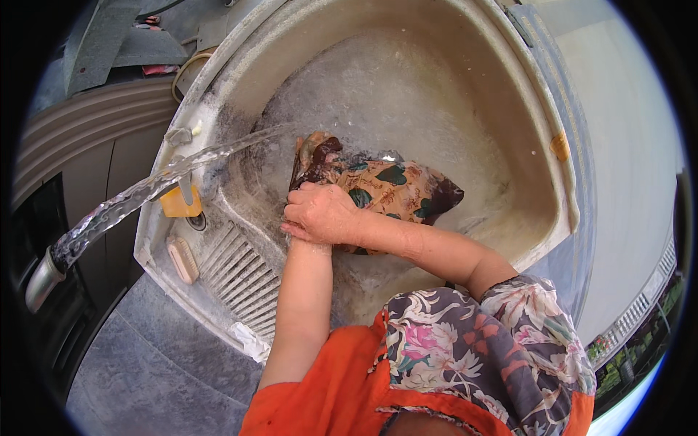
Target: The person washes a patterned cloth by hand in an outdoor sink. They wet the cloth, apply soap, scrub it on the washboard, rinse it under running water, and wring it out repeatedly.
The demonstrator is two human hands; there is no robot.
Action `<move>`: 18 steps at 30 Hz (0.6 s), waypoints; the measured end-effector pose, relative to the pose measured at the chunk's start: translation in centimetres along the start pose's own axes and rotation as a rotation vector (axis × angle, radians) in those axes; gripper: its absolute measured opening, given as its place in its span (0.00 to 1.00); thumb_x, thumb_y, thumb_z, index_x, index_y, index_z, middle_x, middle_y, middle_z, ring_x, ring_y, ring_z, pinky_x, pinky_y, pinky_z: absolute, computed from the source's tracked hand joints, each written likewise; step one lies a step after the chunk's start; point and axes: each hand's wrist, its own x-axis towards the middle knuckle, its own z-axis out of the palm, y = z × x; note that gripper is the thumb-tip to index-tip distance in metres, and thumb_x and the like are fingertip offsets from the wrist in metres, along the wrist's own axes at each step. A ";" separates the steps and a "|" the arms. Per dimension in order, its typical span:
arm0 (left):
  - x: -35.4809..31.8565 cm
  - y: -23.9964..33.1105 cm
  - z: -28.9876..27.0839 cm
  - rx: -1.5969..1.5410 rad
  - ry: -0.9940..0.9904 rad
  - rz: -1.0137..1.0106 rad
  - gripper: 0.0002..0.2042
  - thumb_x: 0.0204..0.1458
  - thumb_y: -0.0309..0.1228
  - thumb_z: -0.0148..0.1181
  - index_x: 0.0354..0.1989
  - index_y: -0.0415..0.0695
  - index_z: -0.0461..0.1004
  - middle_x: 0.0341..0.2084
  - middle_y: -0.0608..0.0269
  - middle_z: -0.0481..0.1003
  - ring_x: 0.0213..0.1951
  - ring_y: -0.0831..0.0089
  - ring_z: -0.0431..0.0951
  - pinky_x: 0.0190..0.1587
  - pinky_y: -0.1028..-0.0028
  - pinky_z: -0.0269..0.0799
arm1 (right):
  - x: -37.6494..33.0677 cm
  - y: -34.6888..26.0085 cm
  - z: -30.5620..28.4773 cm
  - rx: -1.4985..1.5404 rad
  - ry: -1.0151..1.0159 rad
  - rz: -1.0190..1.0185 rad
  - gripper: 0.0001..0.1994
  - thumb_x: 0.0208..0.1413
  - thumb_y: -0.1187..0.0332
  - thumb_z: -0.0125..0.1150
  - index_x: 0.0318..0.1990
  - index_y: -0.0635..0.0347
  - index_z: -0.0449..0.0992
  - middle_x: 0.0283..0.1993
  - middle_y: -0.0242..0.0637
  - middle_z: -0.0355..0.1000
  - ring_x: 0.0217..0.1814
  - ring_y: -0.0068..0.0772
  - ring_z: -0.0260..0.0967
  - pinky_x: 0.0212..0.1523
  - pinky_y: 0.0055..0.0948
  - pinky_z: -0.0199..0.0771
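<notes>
A wet beige cloth with green leaf prints and dark brown ends lies bunched in the washbasin. My right arm crosses from the right, and my right hand is closed over the left wrist, at the near left end of the cloth; what lies under its fingers is hidden. My left forearm rises from below and passes under the right hand. Beyond it, at the dark bunched end of the cloth, a skin-coloured patch that may be part of my left hand shows; its fingers cannot be made out.
Water shoots from a metal spout at the left into the basin. On the ridged ledge are a scrubbing brush and, farther back, a yellow block. A crumpled white piece lies at the near rim.
</notes>
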 end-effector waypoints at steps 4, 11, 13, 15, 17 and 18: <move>-1.4 5.6 6.6 -0.821 0.010 -0.047 0.20 0.67 0.45 0.43 0.60 0.46 0.66 0.53 0.61 0.73 0.53 0.67 0.73 0.56 0.68 0.70 | 2.7 9.0 -1.7 -0.317 0.172 0.212 0.10 0.51 0.61 0.64 0.24 0.54 0.74 0.26 0.31 0.69 0.31 0.39 0.71 0.29 0.37 0.74; -3.0 12.5 2.4 1.771 0.351 0.167 0.18 0.58 0.47 0.56 0.32 0.42 0.77 0.30 0.54 0.78 0.34 0.51 0.77 0.35 0.56 0.73 | 4.0 20.1 -12.9 -0.748 -0.359 -0.300 0.12 0.53 0.53 0.61 0.29 0.49 0.82 0.39 0.29 0.68 0.51 0.34 0.64 0.53 0.36 0.63; -3.2 14.3 1.2 1.671 0.428 0.158 0.13 0.55 0.41 0.60 0.33 0.43 0.78 0.38 0.54 0.77 0.42 0.54 0.76 0.44 0.54 0.72 | 5.7 20.2 -14.4 -0.842 -0.273 -0.040 0.13 0.54 0.52 0.60 0.29 0.49 0.82 0.41 0.30 0.69 0.53 0.34 0.63 0.54 0.38 0.61; -4.0 14.2 1.4 1.787 0.447 0.367 0.10 0.53 0.37 0.62 0.33 0.44 0.78 0.44 0.55 0.75 0.49 0.56 0.73 0.51 0.51 0.67 | 5.2 18.9 -13.5 -0.813 -0.229 -0.021 0.14 0.54 0.51 0.60 0.29 0.49 0.82 0.42 0.30 0.70 0.53 0.34 0.63 0.54 0.38 0.61; -5.8 12.1 1.6 1.835 0.408 0.426 0.07 0.49 0.34 0.65 0.32 0.44 0.78 0.52 0.56 0.72 0.59 0.59 0.66 0.61 0.47 0.55 | 2.9 18.4 -11.3 -0.766 -0.234 -0.183 0.16 0.53 0.48 0.60 0.30 0.48 0.83 0.42 0.28 0.70 0.52 0.33 0.63 0.54 0.39 0.60; -7.1 11.3 2.5 1.894 0.341 0.408 0.07 0.50 0.33 0.64 0.33 0.45 0.78 0.51 0.57 0.72 0.58 0.60 0.67 0.59 0.49 0.57 | 1.6 18.8 -10.6 -0.757 -0.384 -0.236 0.16 0.53 0.48 0.60 0.30 0.48 0.83 0.42 0.28 0.70 0.52 0.33 0.63 0.54 0.38 0.60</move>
